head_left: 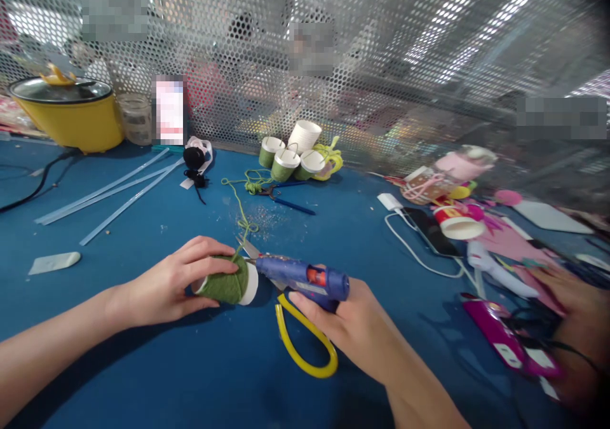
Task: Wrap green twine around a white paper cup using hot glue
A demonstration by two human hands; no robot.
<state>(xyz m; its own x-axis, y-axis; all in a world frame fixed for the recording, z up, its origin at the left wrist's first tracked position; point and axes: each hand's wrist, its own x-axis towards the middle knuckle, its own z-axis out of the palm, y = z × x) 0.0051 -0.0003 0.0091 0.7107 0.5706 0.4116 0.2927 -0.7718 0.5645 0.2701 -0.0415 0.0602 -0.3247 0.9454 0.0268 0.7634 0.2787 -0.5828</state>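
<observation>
Grip of the left hand [178, 283] closed around a green yarn-wrapped cup [223, 286], which lies on its side just above the tabletop or resting on it; cannot tell which. Bare white band at the cup's right end, facing the other hand. Right hand [350, 318] wrapped round a blue glue gun [290, 271], nozzle at the yarn's edge by that band. Contact unclear; trigger hidden, so no telling whether it is squeezed.

Step in hand looks like gluing near the end of the winding. To do it well: steady the cup with the left fingers kept back from the nozzle, lay a short, thin bead just where the next turn will sit, then press the yarn down before the glue sets. Roll the cup rather than swinging the gun.

Loose yarn strand [242, 211] runs from the cup to a small yarn bundle [253, 188]; best kept slack and clear of hot glue. Yellow-handled scissors [317, 371] lie under the gun, blades near the strand. Worth minding when turning the wrist.
</observation>
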